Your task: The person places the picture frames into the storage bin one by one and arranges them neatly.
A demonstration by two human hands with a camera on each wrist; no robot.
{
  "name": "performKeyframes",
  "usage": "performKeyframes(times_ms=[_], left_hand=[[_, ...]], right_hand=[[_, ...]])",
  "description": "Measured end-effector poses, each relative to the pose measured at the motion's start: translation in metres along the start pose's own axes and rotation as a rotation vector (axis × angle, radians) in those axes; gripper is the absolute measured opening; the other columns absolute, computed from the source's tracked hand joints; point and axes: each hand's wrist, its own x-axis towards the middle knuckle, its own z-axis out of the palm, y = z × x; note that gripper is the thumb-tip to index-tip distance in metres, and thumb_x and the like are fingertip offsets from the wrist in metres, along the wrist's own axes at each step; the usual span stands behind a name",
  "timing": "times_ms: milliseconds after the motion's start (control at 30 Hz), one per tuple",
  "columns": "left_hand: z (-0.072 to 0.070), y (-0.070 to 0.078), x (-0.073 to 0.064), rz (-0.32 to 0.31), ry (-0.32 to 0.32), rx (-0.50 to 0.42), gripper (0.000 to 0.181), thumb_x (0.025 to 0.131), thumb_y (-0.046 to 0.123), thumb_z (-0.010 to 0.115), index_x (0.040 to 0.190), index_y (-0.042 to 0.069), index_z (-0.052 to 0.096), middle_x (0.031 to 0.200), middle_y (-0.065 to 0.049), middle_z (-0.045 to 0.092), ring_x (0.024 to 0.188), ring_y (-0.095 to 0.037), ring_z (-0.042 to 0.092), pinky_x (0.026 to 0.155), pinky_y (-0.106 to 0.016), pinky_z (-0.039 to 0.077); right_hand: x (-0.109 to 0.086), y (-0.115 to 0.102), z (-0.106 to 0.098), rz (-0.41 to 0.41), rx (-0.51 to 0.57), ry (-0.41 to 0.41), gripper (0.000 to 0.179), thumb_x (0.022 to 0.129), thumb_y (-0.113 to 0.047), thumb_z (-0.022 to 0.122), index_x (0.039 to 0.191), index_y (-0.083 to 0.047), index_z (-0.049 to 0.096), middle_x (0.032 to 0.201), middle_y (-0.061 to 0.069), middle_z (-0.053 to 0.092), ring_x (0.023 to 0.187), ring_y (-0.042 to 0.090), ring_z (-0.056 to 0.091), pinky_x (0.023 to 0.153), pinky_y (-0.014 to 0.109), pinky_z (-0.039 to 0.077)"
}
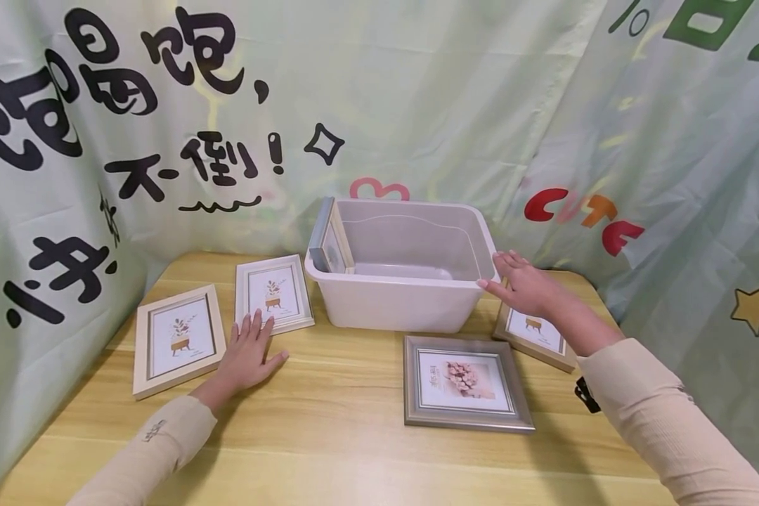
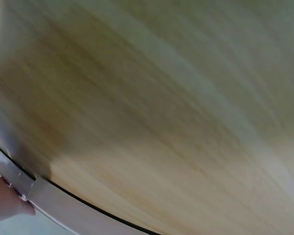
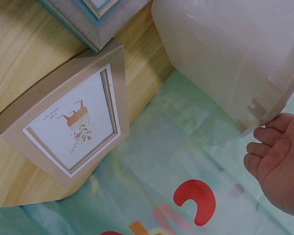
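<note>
My left hand [image 1: 248, 355] lies palm down with its fingers spread, fingertips over the lower edge of a white picture frame [image 1: 243, 299]. To its left is a pale wood picture frame [image 1: 144, 351]. My right hand [image 1: 525, 284] rests at the right rim of a light grey plastic bin [image 1: 398, 302], fingers extended along the rim and thumb near the front corner. In the right wrist view, the fingers [image 3: 264, 142] touch the outside of the bin's rim. Two picture frames, one with a blue edge [image 1: 323, 225], stand upright against the bin's left inner wall.
A grey-brown picture frame [image 1: 468, 418] with a pink flower print lies before the bin. Another brown frame [image 1: 540, 351] lies partly under my right forearm's line of sight. The wooden table [image 1: 329, 450] backs onto a printed curtain [image 1: 417, 91]. A small black object [image 1: 585, 395] shows by the right sleeve.
</note>
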Motion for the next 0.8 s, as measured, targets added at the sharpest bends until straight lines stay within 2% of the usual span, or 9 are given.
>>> performKeyframes(times_ms=[267,500,633,800], left_hand=[[0.005,0.002,-0.003,0.033,0.066,-0.045,0.081,0.088,0.051,0.049,0.141,-0.005,0.029,0.144,-0.036,0.025,0.134,-0.055,0.017,0.108,-0.067,0.008],[0.003,0.01,-0.006,0.002,-0.018,0.015,0.08,0.087,0.049,0.051,0.143,-0.003,0.027,0.148,-0.032,0.02,0.137,-0.051,0.014,0.109,-0.066,0.007],[0.004,0.01,-0.008,0.002,-0.007,0.012,0.08,0.087,0.05,0.051,0.144,-0.001,0.028,0.149,-0.03,0.018,0.138,-0.05,0.013,0.11,-0.066,0.006],[0.004,0.008,-0.009,0.033,0.016,0.003,0.08,0.086,0.049,0.053,0.142,-0.003,0.029,0.149,-0.029,0.023,0.138,-0.048,0.015,0.111,-0.063,0.008]], right_hand=[[0.0,-0.001,0.0,-0.004,-0.007,0.002,0.079,0.095,-0.052,0.037,0.143,0.009,0.02,0.149,0.031,0.02,0.138,0.048,0.013,0.111,0.058,0.018],[-0.001,0.001,0.0,0.002,0.005,0.0,0.08,0.095,-0.052,0.038,0.143,0.01,0.019,0.149,0.03,0.019,0.138,0.048,0.012,0.111,0.059,0.017],[0.0,0.0,0.0,0.004,0.003,0.0,0.08,0.095,-0.052,0.037,0.143,0.009,0.019,0.149,0.03,0.019,0.138,0.048,0.012,0.111,0.059,0.016],[0.0,-0.001,0.0,0.0,-0.002,0.001,0.08,0.095,-0.052,0.037,0.143,0.01,0.019,0.149,0.03,0.019,0.138,0.048,0.013,0.111,0.059,0.017]])
